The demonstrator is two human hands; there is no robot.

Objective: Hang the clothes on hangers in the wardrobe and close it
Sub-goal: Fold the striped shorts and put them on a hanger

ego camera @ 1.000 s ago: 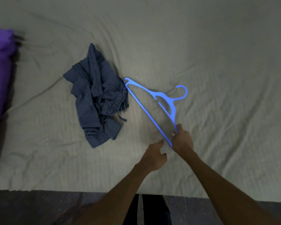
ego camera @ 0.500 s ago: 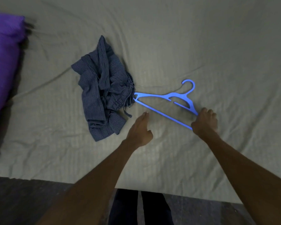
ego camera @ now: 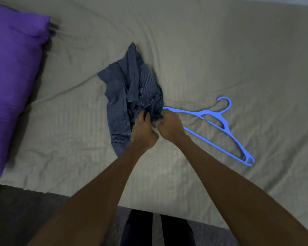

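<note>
Wrinkled grey-green bed sheet (ego camera: 203,50) carries a crumpled navy pinstriped cotton garment (ego camera: 126,96). Left hand (ego camera: 143,133) and right hand (ego camera: 169,126) pinch its right edge; thin blue plastic hanger (ego camera: 220,128) lies flat just right.

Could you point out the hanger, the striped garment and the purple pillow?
Hanger (ego camera: 214,141): head view, on its long bottom bar.
Striped garment (ego camera: 121,96): head view, middle of the crumpled cloth.
Purple pillow (ego camera: 12,71): head view, its broad top face.

I see the left hand (ego camera: 144,132) and the right hand (ego camera: 170,126) both grabbing the crumpled dark striped shirt (ego camera: 128,102) on the gray bed sheet (ego camera: 220,50), with the blue hanger (ego camera: 213,121) lying just beside it and a purple pillow (ego camera: 12,77) far left.
</note>
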